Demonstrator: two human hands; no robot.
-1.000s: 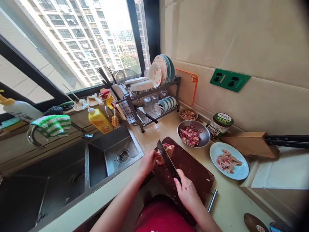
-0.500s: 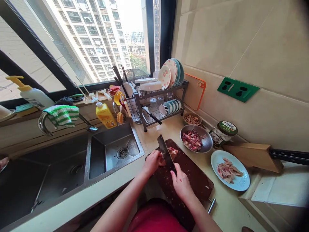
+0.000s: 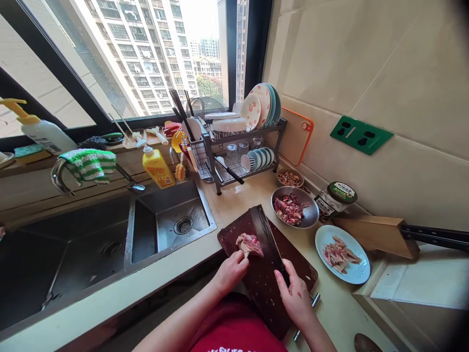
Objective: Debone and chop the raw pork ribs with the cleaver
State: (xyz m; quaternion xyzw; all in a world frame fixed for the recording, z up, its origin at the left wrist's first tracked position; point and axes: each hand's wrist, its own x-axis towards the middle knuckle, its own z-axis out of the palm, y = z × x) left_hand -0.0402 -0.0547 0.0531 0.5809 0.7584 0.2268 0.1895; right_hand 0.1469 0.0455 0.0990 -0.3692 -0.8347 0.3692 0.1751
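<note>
A dark brown cutting board (image 3: 256,293) lies at an angle on the counter in front of me. My left hand (image 3: 231,273) is closed, pinching the near end of a piece of raw meat (image 3: 249,243) on the board. The fingers of my right hand (image 3: 295,296) wrap round the dark handle of a cleaver (image 3: 266,235). Its broad blade points away from me, just right of the meat, and overlaps the meat's edge in view; I cannot tell whether they touch. Small scraps dot the board.
Beyond the board stand a metal bowl of cut meat (image 3: 311,215) and a smaller bowl (image 3: 290,178). To the right are a light blue plate (image 3: 361,274) with meat strips, a lidded jar (image 3: 339,198) and a knife block (image 3: 373,232). The sink (image 3: 144,239) lies left, a dish rack (image 3: 249,141) behind.
My left hand has drawn back toward me and now pinches the meat's near end. The cleaver has shifted right and nearer me, leaving more of the meat visible.
</note>
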